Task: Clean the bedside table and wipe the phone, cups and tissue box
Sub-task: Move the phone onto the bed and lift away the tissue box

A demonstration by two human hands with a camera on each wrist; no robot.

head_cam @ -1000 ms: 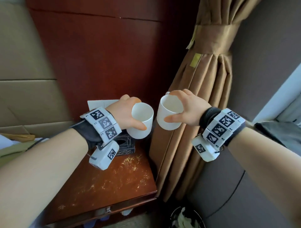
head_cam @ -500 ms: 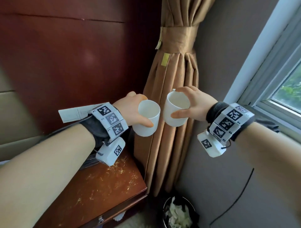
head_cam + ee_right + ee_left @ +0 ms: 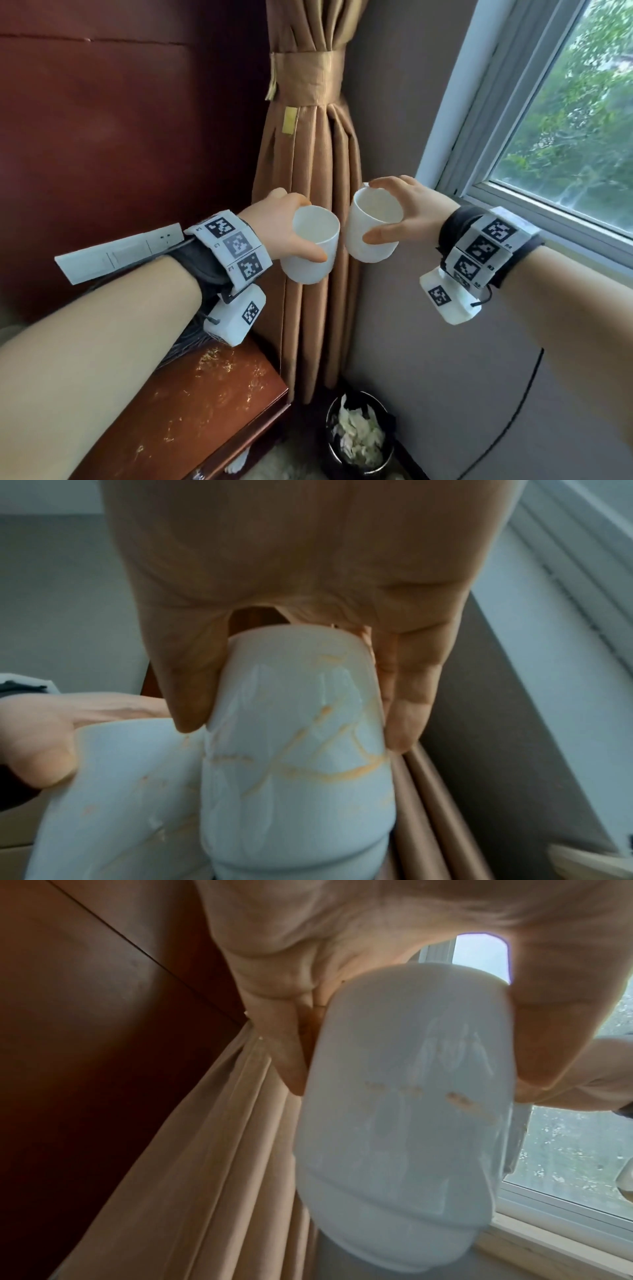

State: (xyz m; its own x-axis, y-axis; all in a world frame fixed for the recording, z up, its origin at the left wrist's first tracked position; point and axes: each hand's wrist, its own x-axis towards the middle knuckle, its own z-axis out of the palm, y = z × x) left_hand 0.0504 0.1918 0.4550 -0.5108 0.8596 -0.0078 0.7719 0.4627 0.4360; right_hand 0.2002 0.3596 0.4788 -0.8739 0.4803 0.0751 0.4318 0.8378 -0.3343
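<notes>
The left hand (image 3: 359,934) grips a white cup (image 3: 404,1110) beside a tan curtain (image 3: 205,1164).

Two white handleless cups were held in the air above and beyond the far right corner of the bedside table (image 3: 212,407) — a glossy red-brown top with golden flecks. The left cup (image 3: 310,245) and the right cup (image 3: 373,228) stood close side by side, openings tilted toward the camera — both had faint orange line marks on their walls.
</notes>
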